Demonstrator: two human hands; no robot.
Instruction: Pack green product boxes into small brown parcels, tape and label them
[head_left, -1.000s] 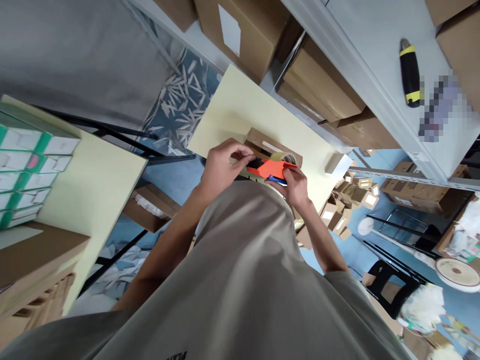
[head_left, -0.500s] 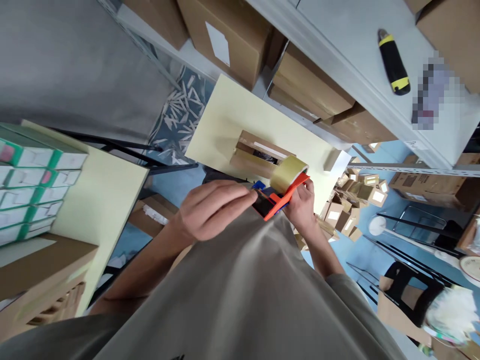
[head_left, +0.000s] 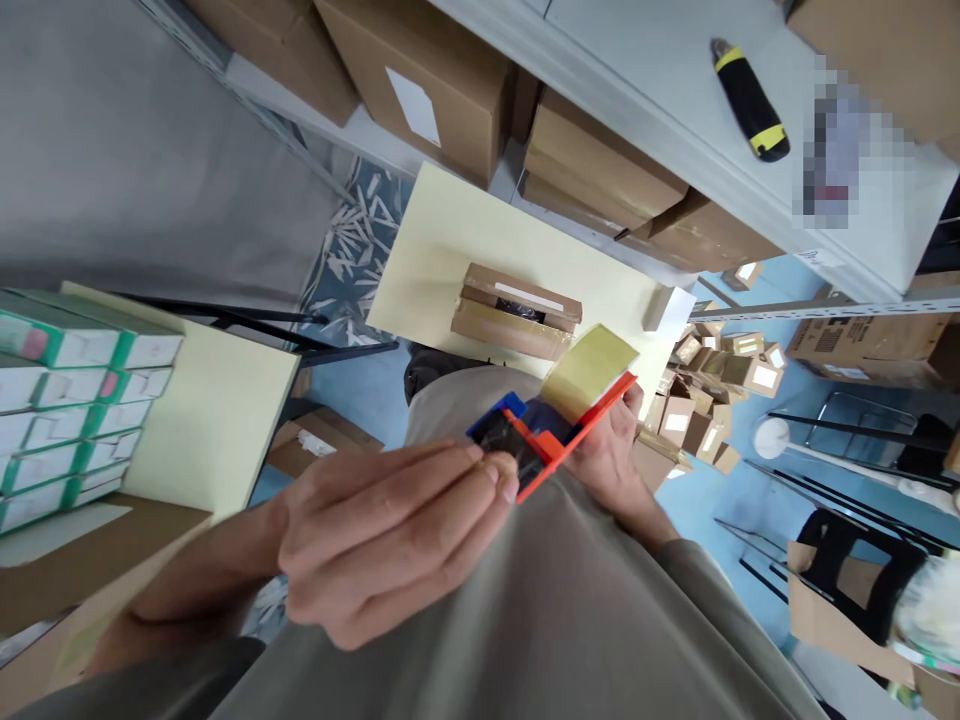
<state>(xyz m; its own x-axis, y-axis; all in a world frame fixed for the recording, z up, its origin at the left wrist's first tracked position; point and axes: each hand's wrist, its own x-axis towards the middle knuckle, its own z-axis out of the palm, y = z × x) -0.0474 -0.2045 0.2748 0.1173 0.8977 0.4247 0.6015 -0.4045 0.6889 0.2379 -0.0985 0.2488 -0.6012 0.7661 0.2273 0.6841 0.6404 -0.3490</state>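
Observation:
My right hand grips an orange and blue tape dispenser with a roll of yellowish tape, held close in front of my chest. My left hand is closed in a pinch at the dispenser's front end, fingertips pressed together on the tape end there. Below the hands, a small cardboard box lies on a pale yellow table, its top flaps partly apart with a dark gap showing.
A grey metal shelf carries large cardboard boxes and a black and yellow utility knife. Green and white boxes are stacked on a second yellow table at the left. Many small cartons and a black chair lie on the blue floor at right.
Both hands have lifted the tape dispenser off the cardboard box and brought it up toward my chest. My left hand moved nearer the camera, pinching at the dispenser's front.

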